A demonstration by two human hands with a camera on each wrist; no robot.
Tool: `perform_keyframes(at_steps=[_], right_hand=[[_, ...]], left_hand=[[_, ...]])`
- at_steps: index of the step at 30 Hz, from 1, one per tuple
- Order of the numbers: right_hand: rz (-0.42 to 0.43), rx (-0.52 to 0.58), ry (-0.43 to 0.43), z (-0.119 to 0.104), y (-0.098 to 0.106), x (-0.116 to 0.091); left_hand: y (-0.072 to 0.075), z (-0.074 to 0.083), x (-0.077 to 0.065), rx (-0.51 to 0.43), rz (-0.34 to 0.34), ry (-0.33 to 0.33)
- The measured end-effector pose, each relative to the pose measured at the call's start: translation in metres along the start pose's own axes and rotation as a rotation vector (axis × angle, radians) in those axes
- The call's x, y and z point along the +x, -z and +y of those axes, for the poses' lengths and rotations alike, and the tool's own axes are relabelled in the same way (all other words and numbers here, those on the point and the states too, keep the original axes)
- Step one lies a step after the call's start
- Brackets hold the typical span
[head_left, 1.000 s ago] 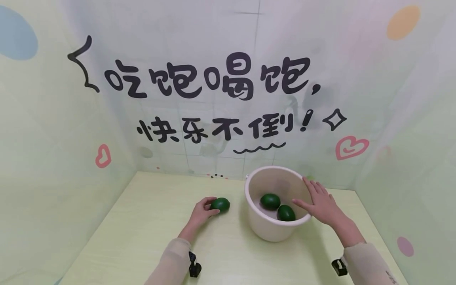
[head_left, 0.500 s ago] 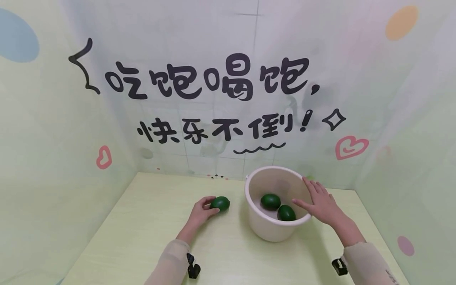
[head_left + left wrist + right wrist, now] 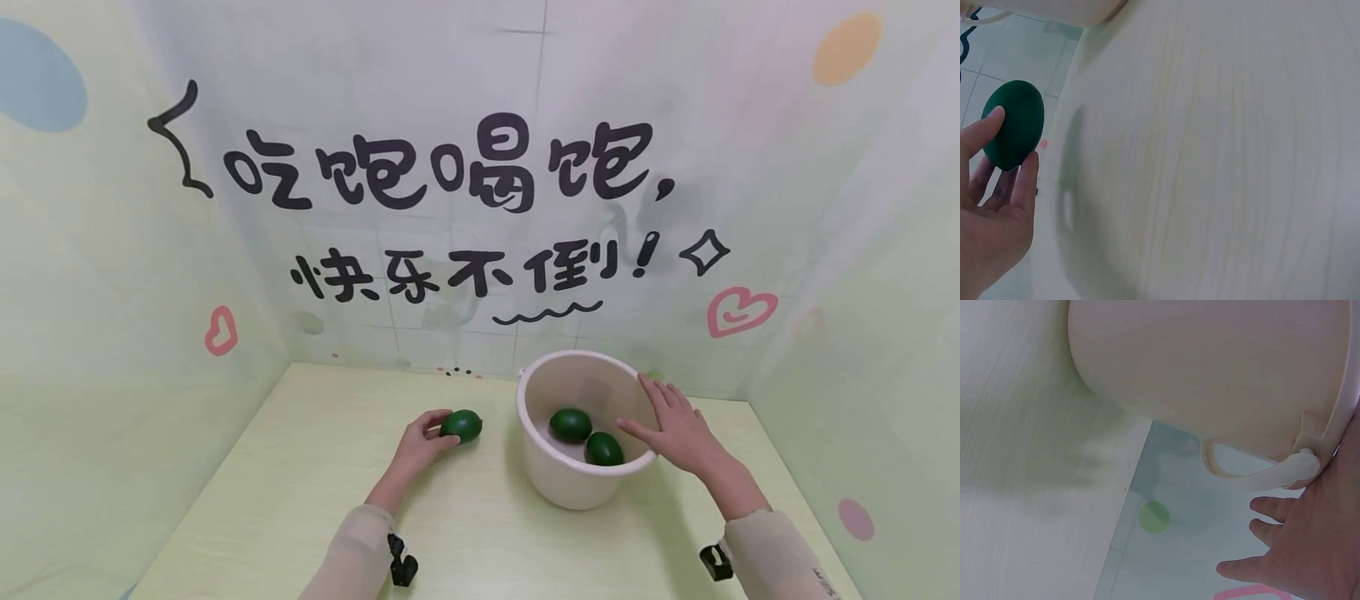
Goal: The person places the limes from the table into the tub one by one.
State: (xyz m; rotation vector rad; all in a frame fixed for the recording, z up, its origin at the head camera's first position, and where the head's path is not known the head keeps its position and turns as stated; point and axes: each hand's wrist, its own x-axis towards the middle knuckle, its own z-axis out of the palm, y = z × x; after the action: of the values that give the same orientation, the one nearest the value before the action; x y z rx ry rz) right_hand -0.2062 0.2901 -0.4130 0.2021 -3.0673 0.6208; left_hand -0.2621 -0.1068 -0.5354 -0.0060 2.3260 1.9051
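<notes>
A green lime (image 3: 462, 426) is pinched between the thumb and fingers of my left hand (image 3: 422, 443), left of the bucket. In the left wrist view the lime (image 3: 1017, 124) stands a little above the table, its shadow lying apart. My right hand (image 3: 681, 429) rests at the right rim of a pale pink bucket (image 3: 566, 487), thumb over the inside and straight fingers outside. Two more limes lie on the bucket's floor, one lime (image 3: 571, 425) behind the other lime (image 3: 603, 449). The right wrist view shows the bucket's handle (image 3: 1260, 478) beside my fingers; the thumb is hidden there.
The pale wooden table (image 3: 300, 492) extends in front and to the left of the bucket. Behind it rises a printed backdrop (image 3: 420, 333) with black lettering. Printed sheets also stand along the left and right sides.
My left hand and the lime in it have shifted very slightly left and up in the head view. The right hand, the bucket and the limes inside have stayed put.
</notes>
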Motion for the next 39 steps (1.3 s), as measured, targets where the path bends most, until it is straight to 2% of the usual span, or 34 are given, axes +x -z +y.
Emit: perform_keyframes(at_steps=[9, 18, 30, 39], right_hand=[[0.003, 0.002, 0.006, 0.000, 0.001, 0.001], [-0.001, -0.007, 0.004, 0.000, 0.001, 0.002], [-0.023, -0.001, -0.007, -0.001, 0.002, 0.001], [-0.016, 0.000, -0.005, -0.001, 0.001, 0.001]], left_hand=[[0.005, 0.005, -0.002, -0.003, 0.006, 0.004], [0.007, 0.011, -0.002, -0.011, -0.013, -0.029], [0.009, 0.028, -0.011, -0.009, -0.034, -0.088], [0.010, 0.039, -0.017, 0.009, -0.039, -0.101]])
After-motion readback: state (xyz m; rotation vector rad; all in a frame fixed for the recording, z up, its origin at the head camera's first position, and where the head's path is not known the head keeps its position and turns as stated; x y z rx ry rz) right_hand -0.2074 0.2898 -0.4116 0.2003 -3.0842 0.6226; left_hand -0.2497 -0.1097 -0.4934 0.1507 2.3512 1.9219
